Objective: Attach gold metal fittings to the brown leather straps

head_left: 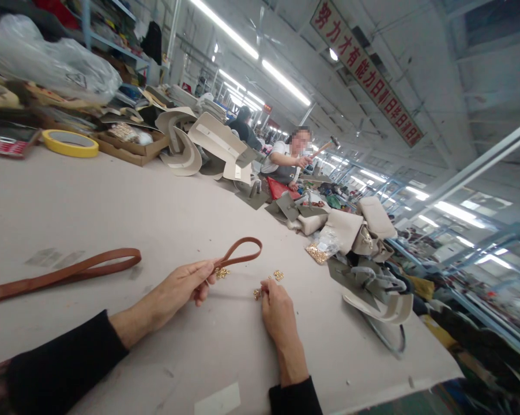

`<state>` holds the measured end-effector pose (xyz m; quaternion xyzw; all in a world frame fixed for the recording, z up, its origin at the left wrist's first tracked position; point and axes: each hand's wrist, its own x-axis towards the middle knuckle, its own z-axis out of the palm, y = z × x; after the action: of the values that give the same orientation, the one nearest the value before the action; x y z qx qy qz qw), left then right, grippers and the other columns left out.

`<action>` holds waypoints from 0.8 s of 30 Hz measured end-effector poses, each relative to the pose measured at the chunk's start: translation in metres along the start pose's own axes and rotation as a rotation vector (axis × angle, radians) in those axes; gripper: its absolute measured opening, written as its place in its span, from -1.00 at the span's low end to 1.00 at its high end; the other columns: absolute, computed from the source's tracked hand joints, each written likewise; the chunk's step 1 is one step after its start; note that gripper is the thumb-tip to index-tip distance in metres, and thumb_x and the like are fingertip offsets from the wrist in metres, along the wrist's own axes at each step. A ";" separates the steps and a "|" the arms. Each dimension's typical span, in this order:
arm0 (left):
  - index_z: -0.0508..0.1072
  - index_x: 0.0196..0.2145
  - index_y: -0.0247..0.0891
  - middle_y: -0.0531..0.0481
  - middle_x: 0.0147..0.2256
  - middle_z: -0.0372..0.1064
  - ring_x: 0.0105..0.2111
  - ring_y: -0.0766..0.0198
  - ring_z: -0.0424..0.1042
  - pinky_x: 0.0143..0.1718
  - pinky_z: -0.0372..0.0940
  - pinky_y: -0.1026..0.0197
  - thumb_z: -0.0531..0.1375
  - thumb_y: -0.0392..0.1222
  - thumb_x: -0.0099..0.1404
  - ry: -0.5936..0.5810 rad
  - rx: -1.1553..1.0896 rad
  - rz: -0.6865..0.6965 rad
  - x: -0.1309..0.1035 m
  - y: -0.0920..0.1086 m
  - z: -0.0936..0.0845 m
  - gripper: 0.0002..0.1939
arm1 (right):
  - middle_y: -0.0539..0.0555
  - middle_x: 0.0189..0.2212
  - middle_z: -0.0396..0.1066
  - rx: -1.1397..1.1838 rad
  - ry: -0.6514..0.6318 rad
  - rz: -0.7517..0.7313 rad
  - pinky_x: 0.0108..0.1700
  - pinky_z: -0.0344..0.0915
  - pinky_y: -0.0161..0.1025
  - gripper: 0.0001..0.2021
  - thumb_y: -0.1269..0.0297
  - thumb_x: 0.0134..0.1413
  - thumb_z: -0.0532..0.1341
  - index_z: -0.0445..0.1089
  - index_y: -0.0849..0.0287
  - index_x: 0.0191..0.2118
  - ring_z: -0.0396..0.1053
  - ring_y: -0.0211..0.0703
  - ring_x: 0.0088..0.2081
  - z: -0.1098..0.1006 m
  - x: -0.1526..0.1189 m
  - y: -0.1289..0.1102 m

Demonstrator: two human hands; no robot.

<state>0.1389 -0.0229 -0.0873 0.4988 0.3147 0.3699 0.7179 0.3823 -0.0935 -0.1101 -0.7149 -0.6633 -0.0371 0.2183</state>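
Note:
A narrow brown leather strap (247,253) is pinched in my left hand (191,282), its free part bent into a loop that points right. Below the loop lies a small heap of gold-coloured metal pieces (222,273). My right hand (280,308) reaches down to the table with its fingers drawn together, beside more small gold-coloured pieces (257,294) and another little cluster (278,275). Whether one sits between those fingertips is hidden. At the left lies a second, wider brown leather strap (70,272), folded into a loop, with a gold-coloured fitting at its end.
Yellow tape (70,143) and a cardboard box (130,151) stand along the table's back left. Curved beige panels (219,141) pile up behind. A clear bag of gold-coloured pieces (320,249) lies right, near beige bags (342,225). Across, a person (283,161) raises a hammer (327,145).

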 end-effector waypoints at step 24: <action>0.39 -0.29 -0.34 0.09 -0.49 0.29 -0.53 0.34 0.25 -0.50 0.14 0.29 0.12 -0.05 0.15 -0.002 0.232 0.117 0.000 -0.009 0.003 -0.71 | 0.02 -0.38 0.46 0.839 0.168 -0.111 -0.27 0.35 -0.28 -0.96 0.35 0.12 0.23 0.43 0.15 -0.30 0.41 -0.23 -0.34 0.010 0.000 -0.091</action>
<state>0.1431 -0.0264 -0.0953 0.5964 0.3249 0.3717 0.6329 0.2924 -0.0873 -0.0950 -0.5221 -0.6383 0.1660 0.5408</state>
